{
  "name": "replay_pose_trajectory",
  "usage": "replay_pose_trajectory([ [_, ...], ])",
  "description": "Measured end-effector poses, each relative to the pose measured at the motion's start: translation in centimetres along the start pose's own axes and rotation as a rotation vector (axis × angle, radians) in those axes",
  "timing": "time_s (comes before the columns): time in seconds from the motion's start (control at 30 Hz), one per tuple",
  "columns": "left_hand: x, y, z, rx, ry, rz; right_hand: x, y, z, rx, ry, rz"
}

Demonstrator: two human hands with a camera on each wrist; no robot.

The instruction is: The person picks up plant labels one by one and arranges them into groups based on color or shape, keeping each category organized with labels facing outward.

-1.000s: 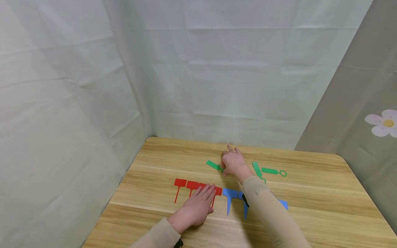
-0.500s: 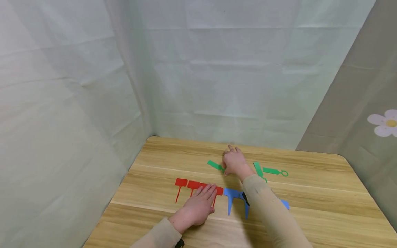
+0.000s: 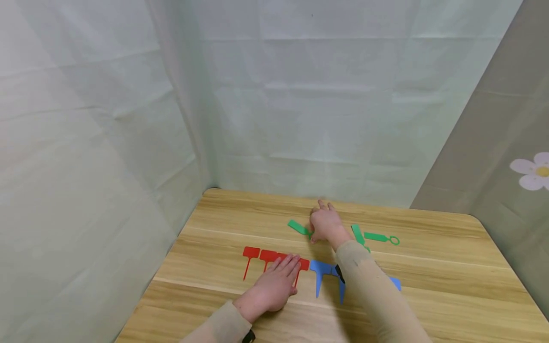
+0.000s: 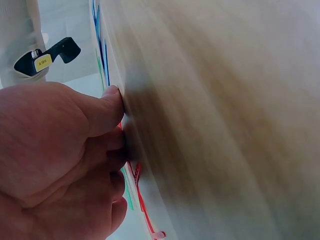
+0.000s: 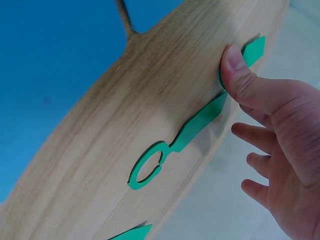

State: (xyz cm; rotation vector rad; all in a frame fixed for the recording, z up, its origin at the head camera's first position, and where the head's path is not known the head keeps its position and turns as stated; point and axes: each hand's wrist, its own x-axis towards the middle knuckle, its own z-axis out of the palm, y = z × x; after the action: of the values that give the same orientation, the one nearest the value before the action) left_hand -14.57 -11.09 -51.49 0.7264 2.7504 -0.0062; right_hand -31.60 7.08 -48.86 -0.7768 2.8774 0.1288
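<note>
Left to right on the worktop point(image 3: 206, 267): a row of red tags point(image 3: 250, 252) beneath the left hand point(image 3: 275, 288), laid flat with straight fingers; a green tag point(image 3: 298, 226), its ring end seemingly pinched by the right hand point(image 3: 324, 224); blue tags point(image 3: 321, 267), partly behind the right sleeve point(image 3: 369, 286); 2 further green tags point(image 3: 375, 237).

Ring tags point(image 3: 375, 237) lie behind the T-tags point(image 3: 251, 252) on the table point(image 3: 450, 271).
</note>
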Motion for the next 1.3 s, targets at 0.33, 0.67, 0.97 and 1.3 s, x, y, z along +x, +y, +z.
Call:
replay_pose_trajectory([
  [0.33, 0.2, -0.1, 0.2, -0.011, -0.004, -0.001, -0.1, 0.6, 0.5, -0.004, 0.028, 0.000],
  [0.67, 0.1, 0.0, 0.3, -0.006, 0.004, 0.005, -0.4, 0.2, 0.3, -0.021, 0.046, -0.012],
  [0.97, 0.0, -0.1, 0.2, -0.007, 0.011, 0.003, -0.6, 0.3, 0.5, -0.001, 0.080, -0.025],
  [1.3, -0.1, -0.1, -0.1, -0.008, 0.006, 0.006, -1.2, 0.7, 0.8, 0.016, 0.119, -0.038],
])
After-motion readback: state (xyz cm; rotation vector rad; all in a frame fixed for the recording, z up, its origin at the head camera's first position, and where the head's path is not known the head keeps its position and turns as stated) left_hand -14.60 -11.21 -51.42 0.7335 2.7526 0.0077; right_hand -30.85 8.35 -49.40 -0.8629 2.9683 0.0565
